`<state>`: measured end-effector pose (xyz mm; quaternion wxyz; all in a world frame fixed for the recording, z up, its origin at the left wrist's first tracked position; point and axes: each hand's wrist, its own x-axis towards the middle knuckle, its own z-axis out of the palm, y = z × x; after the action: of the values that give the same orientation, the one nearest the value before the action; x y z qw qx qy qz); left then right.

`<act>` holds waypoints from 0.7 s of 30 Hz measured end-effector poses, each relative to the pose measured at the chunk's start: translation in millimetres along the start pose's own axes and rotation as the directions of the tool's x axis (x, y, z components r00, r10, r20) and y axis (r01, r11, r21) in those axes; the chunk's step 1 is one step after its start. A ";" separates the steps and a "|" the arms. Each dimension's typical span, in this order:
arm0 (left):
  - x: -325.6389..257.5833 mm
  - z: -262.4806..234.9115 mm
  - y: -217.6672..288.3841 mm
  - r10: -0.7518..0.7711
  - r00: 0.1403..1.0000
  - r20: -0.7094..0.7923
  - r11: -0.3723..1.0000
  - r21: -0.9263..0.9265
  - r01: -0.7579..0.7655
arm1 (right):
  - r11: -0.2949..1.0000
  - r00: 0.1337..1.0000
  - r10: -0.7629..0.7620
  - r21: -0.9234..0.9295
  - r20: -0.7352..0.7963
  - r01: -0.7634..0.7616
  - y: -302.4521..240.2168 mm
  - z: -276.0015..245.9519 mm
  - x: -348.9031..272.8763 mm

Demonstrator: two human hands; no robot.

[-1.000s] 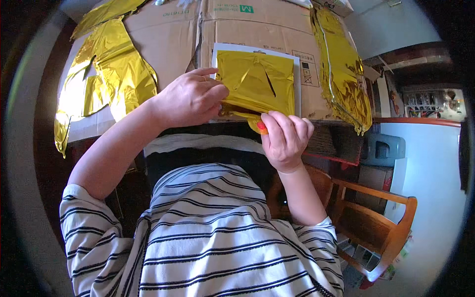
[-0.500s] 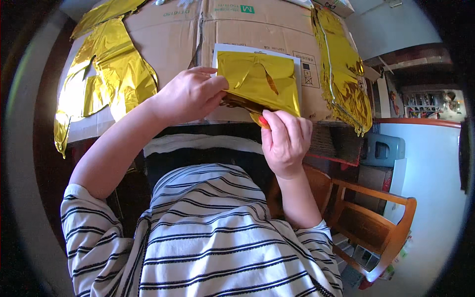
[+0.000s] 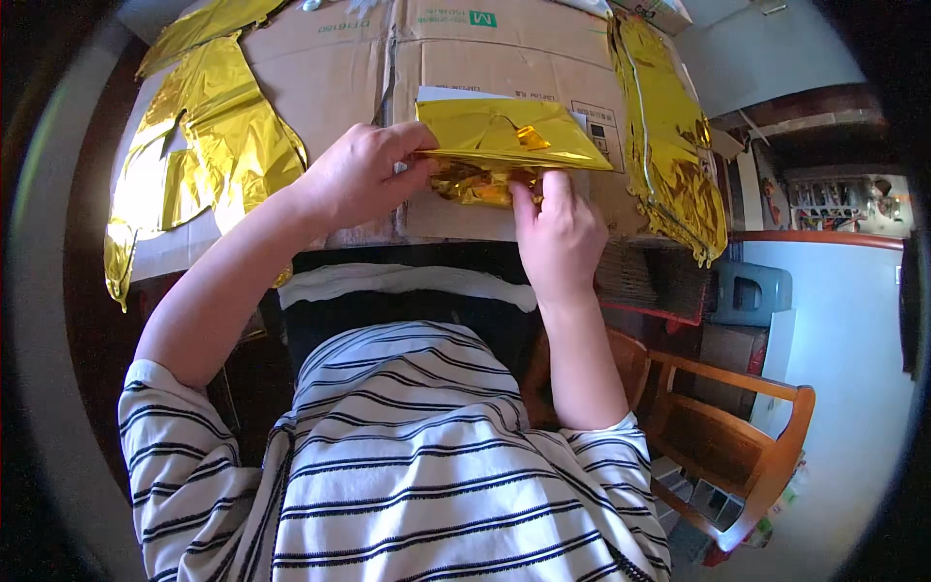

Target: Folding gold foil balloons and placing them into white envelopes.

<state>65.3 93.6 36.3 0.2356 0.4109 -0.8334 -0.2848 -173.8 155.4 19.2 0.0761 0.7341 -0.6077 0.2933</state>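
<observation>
A shiny gold foil sheet [image 3: 495, 124] lies folded over a white card [image 3: 448, 93], its near edge lifted and crumpled underneath. My left hand [image 3: 364, 179] pinches the sheet's left edge between thumb and fingers. At the near right side, my right hand [image 3: 561, 228] has its thumb and index finger closed at the crumpled lower layer. The foil partly hides those fingertips. An orange glint shows on top of the foil; I cannot make out whether it is a reflection.
Flattened cardboard [image 3: 320, 78] covers the table. A large gold foil piece [image 3: 233, 126] drapes over its left side, another gold foil strip [image 3: 669, 145] over its right. A wooden chair [image 3: 727, 436] and a blue-grey plastic stool [image 3: 752, 294] stand to the right.
My right hand has moved up and slightly inward, lifting and folding the foil's near edge. The red thing at its fingertips no longer shows. My left hand has barely shifted.
</observation>
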 end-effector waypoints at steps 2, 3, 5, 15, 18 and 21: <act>0.8 -1.0 1.8 -0.002 1.000 0.000 1.000 0.003 0.002 | 1.000 0.995 -0.002 -0.026 -0.103 -0.001 -4.6 1.6 0.8; 1.0 -1.2 2.1 -0.002 1.000 -0.001 1.000 0.004 0.002 | 0.999 0.988 -0.004 -0.039 -0.154 -0.002 -6.0 1.5 0.7; 1.3 -1.0 0.7 -0.003 1.000 0.002 1.000 -0.016 0.003 | 0.996 0.988 -0.087 -0.043 -0.125 0.082 -0.7 5.7 -7.6; 1.6 0.0 -2.4 0.004 1.000 -0.013 0.999 -0.039 -0.004 | 0.958 0.950 -0.263 -0.067 0.170 0.277 -21.9 0.7 -19.8; 2.0 0.4 -3.0 -0.030 0.999 -0.016 0.995 -0.094 0.028 | 0.958 0.924 -0.223 -0.105 0.309 0.266 -33.0 -6.0 -18.9; 3.8 -2.2 0.5 -0.029 0.999 -0.018 0.998 -0.053 0.028 | 0.955 0.913 -0.228 -0.105 0.338 0.278 -35.8 -4.3 -20.6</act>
<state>64.3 90.1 38.8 0.2499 0.4192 -0.8174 -0.3062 -143.6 183.8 20.8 0.0683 0.8369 -0.5318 0.1102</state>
